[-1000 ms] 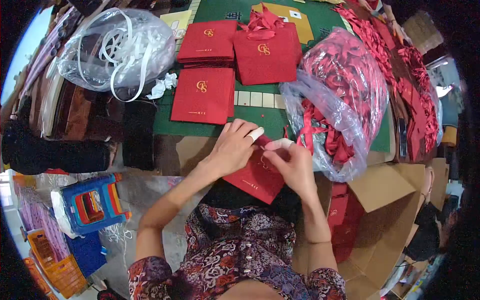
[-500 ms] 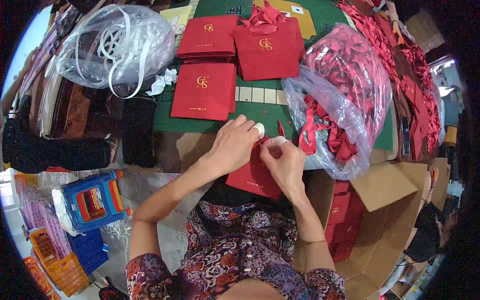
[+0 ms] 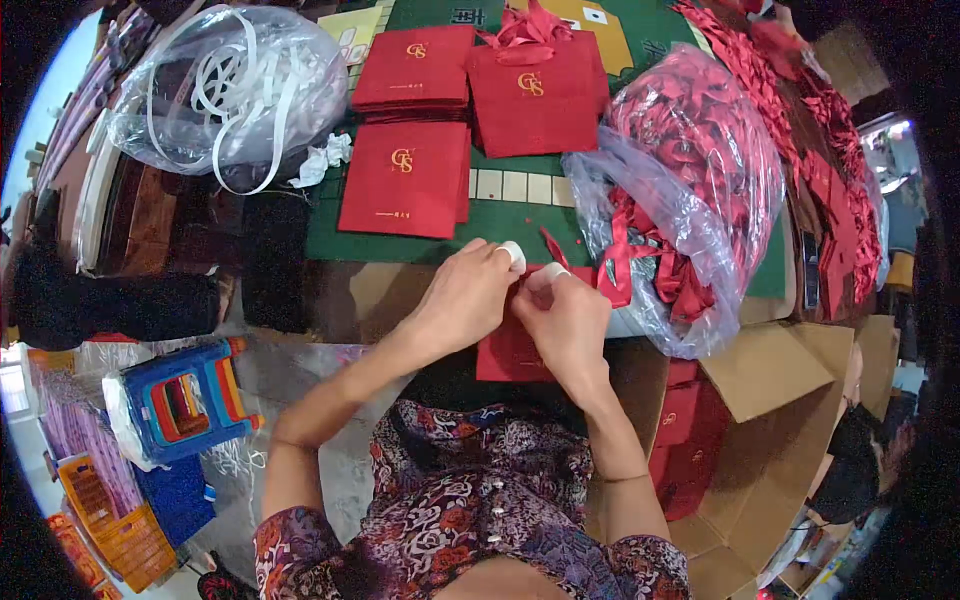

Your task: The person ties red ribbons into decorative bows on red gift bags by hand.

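Note:
A small red paper bag (image 3: 507, 358) hangs at the table's front edge, its upper part mostly covered by my hands. My left hand (image 3: 468, 297) is closed in a pinch at the bag's top edge. Just beside it, my right hand (image 3: 566, 318) also pinches that edge, fingers curled. White covers wrap fingertips on both hands. A short red ribbon end (image 3: 552, 246) shows on the green mat just beyond them. What exactly lies between the fingertips is hidden.
Stacks of red bags (image 3: 404, 180) and a bag with ribbon handles (image 3: 535, 105) stand ahead. A plastic bag of red ribbons (image 3: 700, 150) lies right, a plastic bag of white ribbon (image 3: 235, 90) left. A cardboard box (image 3: 770, 450) holding red bags sits at lower right; stools (image 3: 185, 400) stand left.
The red paper bag has turned, its lower edge now more level and shifted slightly right and up. Both hands stay at its top edge, with the right fingers moved slightly.

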The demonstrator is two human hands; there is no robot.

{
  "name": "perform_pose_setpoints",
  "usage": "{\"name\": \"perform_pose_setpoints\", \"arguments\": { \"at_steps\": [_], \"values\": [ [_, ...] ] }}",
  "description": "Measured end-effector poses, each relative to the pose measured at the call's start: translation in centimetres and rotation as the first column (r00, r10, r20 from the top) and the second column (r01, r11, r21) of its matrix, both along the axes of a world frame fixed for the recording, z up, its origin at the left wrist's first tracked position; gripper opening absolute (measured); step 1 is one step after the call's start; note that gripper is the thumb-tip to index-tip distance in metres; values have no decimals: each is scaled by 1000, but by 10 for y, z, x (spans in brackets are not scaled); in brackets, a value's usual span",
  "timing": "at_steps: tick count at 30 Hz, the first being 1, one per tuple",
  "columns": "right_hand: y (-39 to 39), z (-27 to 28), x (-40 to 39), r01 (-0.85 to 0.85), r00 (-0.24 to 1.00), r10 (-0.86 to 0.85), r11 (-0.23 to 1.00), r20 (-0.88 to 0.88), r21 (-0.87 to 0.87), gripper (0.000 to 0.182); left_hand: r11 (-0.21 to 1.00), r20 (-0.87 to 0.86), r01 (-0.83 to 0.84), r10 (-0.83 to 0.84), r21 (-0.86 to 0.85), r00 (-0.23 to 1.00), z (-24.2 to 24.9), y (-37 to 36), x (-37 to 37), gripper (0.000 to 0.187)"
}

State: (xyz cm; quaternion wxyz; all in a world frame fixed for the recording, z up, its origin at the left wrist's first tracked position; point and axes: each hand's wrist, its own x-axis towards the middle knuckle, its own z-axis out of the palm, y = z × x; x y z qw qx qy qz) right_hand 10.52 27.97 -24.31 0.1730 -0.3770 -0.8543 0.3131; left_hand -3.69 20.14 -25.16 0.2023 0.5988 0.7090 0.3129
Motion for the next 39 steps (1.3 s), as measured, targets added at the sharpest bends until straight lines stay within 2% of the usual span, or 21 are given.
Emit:
{"name": "perform_pose_setpoints", "arguments": {
  "at_steps": [3, 5, 9, 12, 14, 15, 16, 18, 19, 20, 22, 23, 24, 26, 27, 28, 31, 34, 36, 38, 39],
  "values": [
    [2, 5, -3, 30, 998, -25, 995, 49, -93, 12, 999, -67, -9, 12, 40, 998, 0, -2, 3, 9],
    [3, -1, 0, 25, 997, -35, 989, -70, -147, 14, 996, -18, -39, 40, 80, 999, 0, -2, 3, 8],
    [-1, -6, 3, 58, 983, -105, 956, -153, -286, 18, 995, 45, -49, 45, 82, 998, -5, -4, 0, 9],
    [2, -13, 7, -27, 991, -1, 978, -133, -206, 20, 993, 28, 8, -12, 117, 1000, -5, -5, 2, 11],
    [10, -6, 8, -142, 977, 87, 947, -193, -289, 19, 993, 1, -8, 8, 115, 1000, -4, -6, -1, 16],
    [14, 7, 10, -148, 983, 93, 912, -159, -382, 16, 993, -1, -8, 8, 115, 1000, -2, -7, -2, 16],
    [19, 13, 10, -147, 983, 92, 913, -159, -380, 16, 996, 25, -23, 21, 84, 999, 2, -8, -2, 18],
    [30, 20, 11, -81, 991, 67, 990, -119, -116, 15, 998, 51, -35, 32, 54, 998, 3, -10, 0, 21],
    [40, 16, 10, -156, 973, 148, 987, -179, -34, 19, 993, -17, -24, 26, 117, 1000, 0, -11, 2, 21],
    [48, 12, 8, -155, 973, 146, 987, -179, -33, 19, 984, -87, -8, 24, 179, 996, -2, -12, 4, 21],
    [63, 5, 3, -410, 909, 415, 883, -26, -227, 21, 969, -154, 34, 5, 245, 988, -3, -15, 9, 19],
    [70, 2, 0, -434, 893, 448, 843, -32, -318, 25, 950, -221, 71, -2, 304, 975, -2, -16, 10, 18],
    [75, -1, -2, -437, 892, 450, 843, -35, -315, 25, 950, -225, 70, 0, 305, 974, -1, -18, 10, 18],
    [82, -8, -5, -483, 868, 472, 731, -153, -483, 25, 945, -294, 114, -20, 306, 956, 0, -21, 10, 17],
    [82, -10, -8, -450, 880, 447, 674, -161, -586, 25, 945, -295, 113, -19, 305, 955, 0, -20, 8, 17],
    [81, -11, -9, -450, 880, 447, 674, -162, -585, 25, 950, -263, 93, -11, 299, 965, -1, -19, 6, 18],
    [71, -14, -16, -292, 948, 316, 812, -39, -505, 27, 960, -195, 62, -8, 274, 981, -1, -14, -2, 18],
    [67, -19, -25, -271, 954, 299, 825, -24, -495, 19, 971, -91, 9, 13, 237, 996, -4, -13, -9, 18],
    [71, -37, -29, -291, 954, 287, 835, -82, -467, 20, 980, -33, -14, 21, 197, 999, -6, -13, -13, 19],
    [75, -36, -34, -102, 991, 61, 923, -119, -372, 30, 989, -32, 1, 4, 149, 999, -9, -16, -10, 20],
    [77, -37, -34, -104, 990, 62, 923, -123, -371, 30, 987, -31, -33, 39, 160, 999, -12, -16, -9, 20]
  ]
}}
